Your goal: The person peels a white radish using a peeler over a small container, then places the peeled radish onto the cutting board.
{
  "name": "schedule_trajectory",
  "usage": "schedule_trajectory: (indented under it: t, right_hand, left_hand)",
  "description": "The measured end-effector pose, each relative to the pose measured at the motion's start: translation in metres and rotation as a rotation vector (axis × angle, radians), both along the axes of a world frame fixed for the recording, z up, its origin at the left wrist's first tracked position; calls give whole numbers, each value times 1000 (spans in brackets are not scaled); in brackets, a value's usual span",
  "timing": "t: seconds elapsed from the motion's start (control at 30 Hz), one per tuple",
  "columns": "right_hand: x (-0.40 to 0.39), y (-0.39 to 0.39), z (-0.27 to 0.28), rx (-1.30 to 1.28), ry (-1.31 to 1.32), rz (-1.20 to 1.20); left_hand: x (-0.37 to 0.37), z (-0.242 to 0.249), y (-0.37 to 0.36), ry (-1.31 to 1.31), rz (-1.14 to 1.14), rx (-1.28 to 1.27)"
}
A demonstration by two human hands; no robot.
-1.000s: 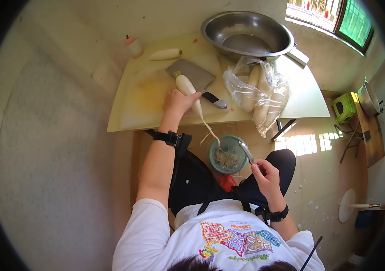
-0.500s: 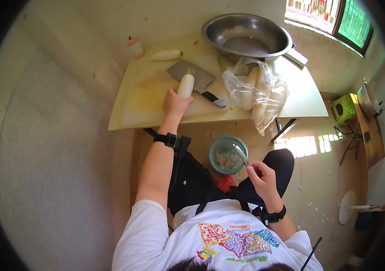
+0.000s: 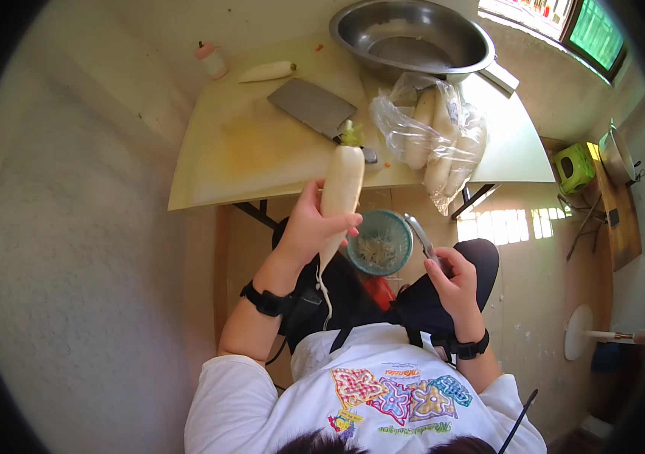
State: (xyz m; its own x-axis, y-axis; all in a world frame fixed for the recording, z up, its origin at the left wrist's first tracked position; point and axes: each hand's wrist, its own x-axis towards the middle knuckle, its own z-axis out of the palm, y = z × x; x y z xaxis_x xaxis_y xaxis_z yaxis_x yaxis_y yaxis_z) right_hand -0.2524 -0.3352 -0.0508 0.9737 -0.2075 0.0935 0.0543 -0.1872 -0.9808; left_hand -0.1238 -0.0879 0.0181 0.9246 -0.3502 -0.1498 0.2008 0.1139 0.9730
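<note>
My left hand (image 3: 310, 231) is closed around a white radish (image 3: 344, 181), lifted off the table's front edge. Its green stub points away from me and its thin root tail hangs toward my lap. In my right hand (image 3: 452, 281) is a silver peeler (image 3: 419, 233), held above my thigh to the right of a teal bin (image 3: 380, 271). Pale peelings (image 3: 381, 248) lie inside that bin. Beyond the held radish a cleaver (image 3: 313, 106) rests on the table, its handle partly hidden by the radish. Another radish (image 3: 268, 72) lies farther back on the left.
On the table's (image 3: 209, 181) right side is a clear plastic bag (image 3: 396, 121) with several radishes, behind it a large steel basin (image 3: 413, 64). A small bottle (image 3: 211, 60) stands back left. A green stool (image 3: 573, 168) and a wooden bench (image 3: 622, 234) are at right.
My left hand has brought the radish up off the cleaver and back toward me, over the bin's left side. My right hand with the peeler has shifted slightly right.
</note>
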Motion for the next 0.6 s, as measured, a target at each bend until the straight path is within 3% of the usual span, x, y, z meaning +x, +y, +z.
schedule_trajectory:
  t: [0.13,0.37,0.6]
  right_hand:
    - [7,-2,13,1,-14,31]
    - [2,6,16,-207,-99,203]
    - [-2,21,3,-347,-12,357]
  left_hand:
    - [-30,-24,-5,221,-182,-10]
    - [-63,-57,0,534,-251,-235]
    - [-87,-74,7,529,-202,-173]
